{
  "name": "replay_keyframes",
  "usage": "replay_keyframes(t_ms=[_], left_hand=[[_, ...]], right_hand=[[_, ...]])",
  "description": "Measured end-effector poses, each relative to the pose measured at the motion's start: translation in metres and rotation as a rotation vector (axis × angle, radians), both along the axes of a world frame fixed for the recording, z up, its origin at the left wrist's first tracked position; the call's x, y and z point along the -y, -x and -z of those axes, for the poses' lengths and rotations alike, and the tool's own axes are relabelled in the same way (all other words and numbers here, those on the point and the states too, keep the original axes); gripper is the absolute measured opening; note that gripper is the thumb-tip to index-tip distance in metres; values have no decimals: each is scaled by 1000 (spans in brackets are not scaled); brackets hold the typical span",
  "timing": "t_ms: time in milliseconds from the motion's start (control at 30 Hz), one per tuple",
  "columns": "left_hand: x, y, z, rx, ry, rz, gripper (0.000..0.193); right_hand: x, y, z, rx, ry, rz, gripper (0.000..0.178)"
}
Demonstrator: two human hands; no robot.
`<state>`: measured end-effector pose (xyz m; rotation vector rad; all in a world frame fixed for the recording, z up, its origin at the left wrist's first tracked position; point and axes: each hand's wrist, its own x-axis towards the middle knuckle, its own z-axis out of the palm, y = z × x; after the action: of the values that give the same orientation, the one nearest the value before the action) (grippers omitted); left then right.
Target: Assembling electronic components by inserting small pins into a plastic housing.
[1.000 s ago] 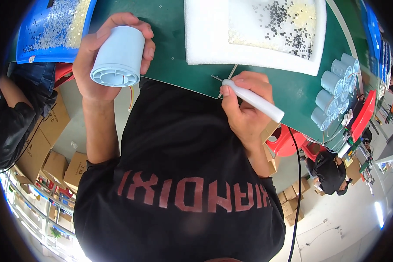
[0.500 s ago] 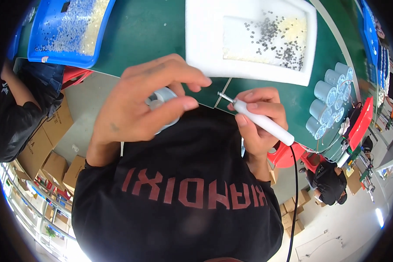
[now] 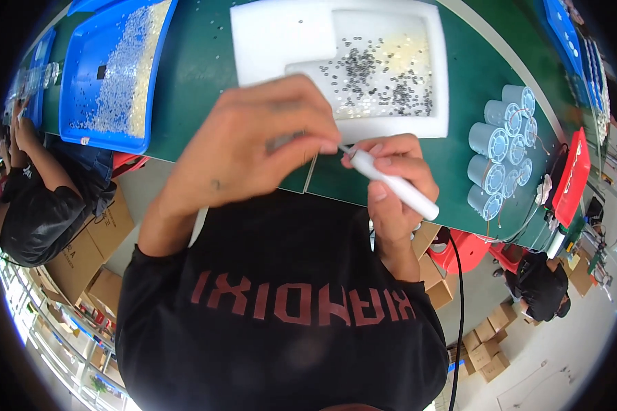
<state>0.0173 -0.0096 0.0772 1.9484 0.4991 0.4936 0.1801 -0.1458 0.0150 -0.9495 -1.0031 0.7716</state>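
"Where do we see the white pen-shaped tool [image 3: 403, 192]?"

"In the right hand [image 3: 391, 218], gripped between thumb and fingers, its slim metal tip pointing toward the left hand [image 3: 243, 151]."

"And the left?"

"Its thumb and fingertips sit right at that tip (we cannot tell whether they pinch anything). Beyond both hands we see the white foam tray [image 3: 281, 34]; light-blue cups [image 3: 485, 140] lie to the right."

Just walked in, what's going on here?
A person's right hand holds a white pen-shaped tool; the left hand is at its metal tip, contact unclear. Ahead is a white foam tray holding small black and pale parts. Light blue cylinders are grouped on the right, a blue tray on the left.
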Motion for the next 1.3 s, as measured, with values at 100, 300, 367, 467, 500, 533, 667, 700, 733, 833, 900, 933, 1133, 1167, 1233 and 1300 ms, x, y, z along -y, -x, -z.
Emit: replay_keyframes(t_ms=[100, 300, 367, 467, 500, 533, 667, 700, 733, 833, 900, 933, 1133, 1167, 1233, 1300], left_hand=[[-29, -22, -2, -9, -86, -4, 9], [-46, -43, -17, -227, -7, -81, 10], [-49, -41, -11, -321, -135, -17, 7], [-38, -45, -5, -266, -26, -141, 11], [-40, -41, -2, -279, -10, -146, 11], [-45, -36, 0, -242, -6, -119, 10], [-40, -12, -9, -186, 125, -178, 3], [-33, -9, -11, -181, 158, -263, 3], [-38, 9, -4, -163, 53, -153, 4], [-34, 36, 9, -86, 205, -196, 10], [-22, 35, 11, -144, 239, -324, 9], [-22, 39, 19, -48, 272, -319, 10], [-7, 30, 21, 76, 353, -387, 14], [-4, 24, 17, 80, 395, -474, 16], [-8, 33, 24, 56, 314, -397, 19], [-9, 40, 32, 31, 234, -323, 21]], right_hand=[[-5, -13, -2, -117, -51, 85, 20], [0, -24, -3, -436, -23, 123, 20], [-1, -23, -9, -404, 48, 182, 19], [2, -27, -4, -234, 117, 225, 18], [5, -31, -1, -93, 102, 218, 18], [14, -37, 5, -22, 77, 205, 19], [41, -37, 4, -149, 136, 159, 17], [50, -39, 8, -54, 224, 164, 16], [57, -40, 11, 44, 311, 169, 16], [68, -33, 18, 171, 432, 231, 14], [69, -27, 19, 145, 429, 267, 14], [69, -25, 19, 111, 418, 301, 14], [72, -26, 21, 300, 431, 255, 13], [73, -27, 22, 301, 428, 256, 13], [73, -28, 23, 369, 440, 249, 14], [73, -27, 23, 415, 446, 272, 15]])
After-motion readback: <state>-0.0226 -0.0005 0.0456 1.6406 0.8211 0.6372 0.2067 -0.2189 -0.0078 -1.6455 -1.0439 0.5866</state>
